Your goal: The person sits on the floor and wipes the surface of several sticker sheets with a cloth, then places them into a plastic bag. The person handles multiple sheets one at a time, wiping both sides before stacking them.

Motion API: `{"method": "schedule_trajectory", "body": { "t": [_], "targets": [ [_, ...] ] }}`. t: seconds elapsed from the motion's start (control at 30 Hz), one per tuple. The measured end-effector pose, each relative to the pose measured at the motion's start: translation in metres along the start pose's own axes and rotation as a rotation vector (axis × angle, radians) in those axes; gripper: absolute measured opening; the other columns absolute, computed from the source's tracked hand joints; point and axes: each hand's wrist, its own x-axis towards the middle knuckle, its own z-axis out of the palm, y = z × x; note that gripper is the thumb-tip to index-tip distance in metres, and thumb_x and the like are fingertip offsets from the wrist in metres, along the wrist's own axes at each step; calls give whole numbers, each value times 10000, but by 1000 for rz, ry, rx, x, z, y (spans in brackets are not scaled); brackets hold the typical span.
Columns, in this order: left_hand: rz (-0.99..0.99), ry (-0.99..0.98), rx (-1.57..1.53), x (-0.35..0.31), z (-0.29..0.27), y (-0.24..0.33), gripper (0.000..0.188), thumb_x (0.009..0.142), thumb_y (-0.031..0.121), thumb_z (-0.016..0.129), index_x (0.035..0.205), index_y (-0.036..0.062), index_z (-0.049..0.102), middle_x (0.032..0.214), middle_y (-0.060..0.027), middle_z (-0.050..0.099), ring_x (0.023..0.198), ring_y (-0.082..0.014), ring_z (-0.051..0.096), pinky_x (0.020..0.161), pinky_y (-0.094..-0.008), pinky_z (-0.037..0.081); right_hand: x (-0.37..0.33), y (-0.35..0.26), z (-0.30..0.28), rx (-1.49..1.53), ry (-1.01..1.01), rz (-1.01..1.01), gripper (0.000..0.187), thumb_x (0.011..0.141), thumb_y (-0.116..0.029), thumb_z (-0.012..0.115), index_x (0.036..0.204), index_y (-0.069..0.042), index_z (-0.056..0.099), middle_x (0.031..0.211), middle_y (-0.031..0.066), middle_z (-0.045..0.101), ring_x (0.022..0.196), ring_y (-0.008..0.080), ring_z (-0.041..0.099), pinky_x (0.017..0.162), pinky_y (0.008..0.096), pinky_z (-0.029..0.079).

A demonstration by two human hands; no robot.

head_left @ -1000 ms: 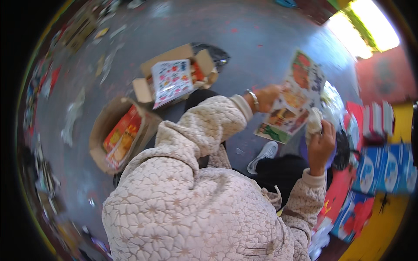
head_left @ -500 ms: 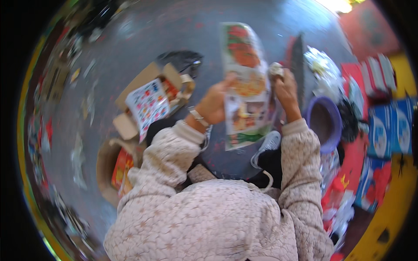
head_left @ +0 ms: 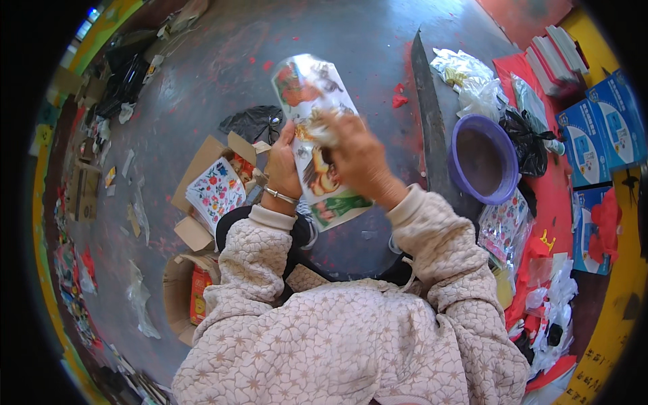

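Observation:
A long glossy printed sheet (head_left: 312, 88) with food pictures stands tilted in front of me. My left hand (head_left: 283, 165) is closed on its left edge, with a bracelet at the wrist. Over the sheet's middle, my right hand (head_left: 361, 158) presses a crumpled white wad (head_left: 322, 129), cloth or paper; motion blur hides which. To the left, an open cardboard box (head_left: 196, 169) carries a white sheet with colourful flower prints (head_left: 217, 190). A black plastic bag (head_left: 253, 123) lies behind that box.
At right stands a purple basin (head_left: 455, 162) beside a long dark strip (head_left: 428, 108). Beyond it are clear plastic bags (head_left: 466, 77), a black bag (head_left: 530, 145) and blue boxes (head_left: 611, 125). Another cardboard box (head_left: 174, 290) is near my left elbow. Plastic scraps (head_left: 140, 297) litter the floor.
My right hand has moved left with the white wad, from beside the sheet onto its face. The sheet has shifted left and now leans the other way, still in my left hand.

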Motion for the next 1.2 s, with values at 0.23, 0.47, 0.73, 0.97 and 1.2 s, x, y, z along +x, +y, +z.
{"method": "schedule_trajectory", "body": {
  "t": [0.23,0.47,0.73,0.97,1.2],
  "targets": [
    [-9,-68,4,-19,6,2,404,887,255,444,1205,7,416,1136,-150,522,1030,-265,526,899,-395,424,0,-9,-1,-64,-16,-143,411,651,-33,594,1057,-87,554,1026,145,518,851,301,552,697,389,458],
    [-31,15,51,-18,-13,5,398,868,186,481,1206,-12,409,1176,-160,508,1042,-283,522,924,-412,399,6,7,-5,50,7,-23,367,693,-43,573,1051,-121,553,1013,129,530,852,308,542,690,391,462],
    [63,61,5,-11,-31,32,409,891,192,440,1230,-28,376,1238,-200,447,1118,-333,458,967,-479,339,27,98,-51,537,26,811,202,875,-166,469,994,-77,606,870,119,565,702,202,561,653,311,444],
    [-19,7,-119,-1,-5,11,418,887,237,454,1228,5,384,1209,-161,477,1089,-302,478,956,-438,352,13,7,-10,147,20,-121,310,679,-33,578,978,-118,586,942,117,550,881,261,555,682,362,484],
    [159,37,39,-9,-12,40,461,914,338,353,1223,0,400,1222,-156,472,1104,-311,465,980,-444,327,-22,-6,4,29,-45,-226,269,659,-9,576,906,-115,593,1004,122,535,850,266,563,672,358,485]
  ]
}}
